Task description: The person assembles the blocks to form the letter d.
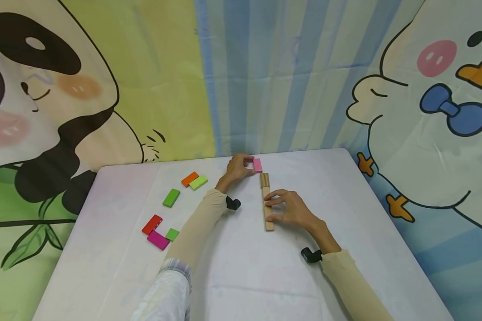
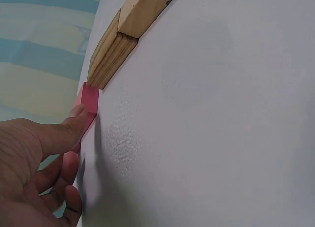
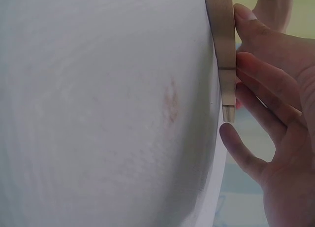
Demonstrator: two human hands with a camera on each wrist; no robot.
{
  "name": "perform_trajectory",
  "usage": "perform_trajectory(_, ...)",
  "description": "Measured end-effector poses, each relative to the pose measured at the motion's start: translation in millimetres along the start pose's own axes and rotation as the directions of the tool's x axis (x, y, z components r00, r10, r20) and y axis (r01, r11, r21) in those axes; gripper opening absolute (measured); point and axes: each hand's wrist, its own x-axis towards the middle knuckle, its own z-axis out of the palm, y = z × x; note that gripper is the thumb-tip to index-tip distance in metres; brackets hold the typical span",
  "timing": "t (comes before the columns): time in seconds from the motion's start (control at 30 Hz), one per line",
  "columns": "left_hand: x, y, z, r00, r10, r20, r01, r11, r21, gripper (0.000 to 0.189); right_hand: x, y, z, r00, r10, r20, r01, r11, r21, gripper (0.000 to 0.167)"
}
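At the far end of a straight row of wooden blocks, my left hand pinches a pink block between thumb and fingers. In the left wrist view the pink block stands close to the end of the farthest wooden block. My right hand reaches in from the right, its fingers extended and spread, fingertips at the side and top of the wooden row. The right wrist view shows those fingertips along the edge of the wooden blocks, which sit end to end.
To the left on the white table lie an orange block touching a lime block, a green block, and a red block joined to a magenta block with a small green one. A cartoon-print curtain stands behind.
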Motion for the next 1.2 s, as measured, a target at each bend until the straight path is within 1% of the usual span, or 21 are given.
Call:
perform_trajectory(0.2,3.4,5.0,6.0,1.0,-0.001,0.012,0.001,1.0,0.002,0.05,-0.8,-0.3,-0.5,1.0,0.002,0.001,-0.002,1.0,0.008,0.047)
perform_trajectory(0.4,4.8,8.4,7.8,0.999,-0.003,0.037,0.003,1.0,-0.005,0.047,-0.9,-0.4,-1.2,1.0,-0.005,-0.001,0.005,1.0,0.007,0.047)
perform_trajectory(0.5,5.1,9.1,8.6,1.0,-0.001,0.028,0.002,1.0,-0.014,0.043,-1.1,-0.3,-1.3,1.0,-0.011,0.0,0.011,1.0,0.004,0.048)
perform_trajectory(0.77,7.6,9.5,12.9,1.0,0.0,0.0,0.0,1.0,0.009,0.039,-0.4,0.4,-1.7,1.0,-0.015,-0.001,0.015,1.0,0.0,0.048)
perform_trajectory(1.03,7.2,12.6,13.9,1.0,-0.001,0.017,0.0,0.999,0.038,0.039,-0.5,0.2,-1.6,1.0,-0.006,0.008,0.006,1.0,-0.005,0.048)
perform_trajectory(1.2,8.0,12.5,13.3,1.0,0.012,0.027,-0.014,0.999,0.05,0.04,0.0,0.0,-1.3,1.0,-0.005,0.004,0.005,1.0,0.002,0.047)
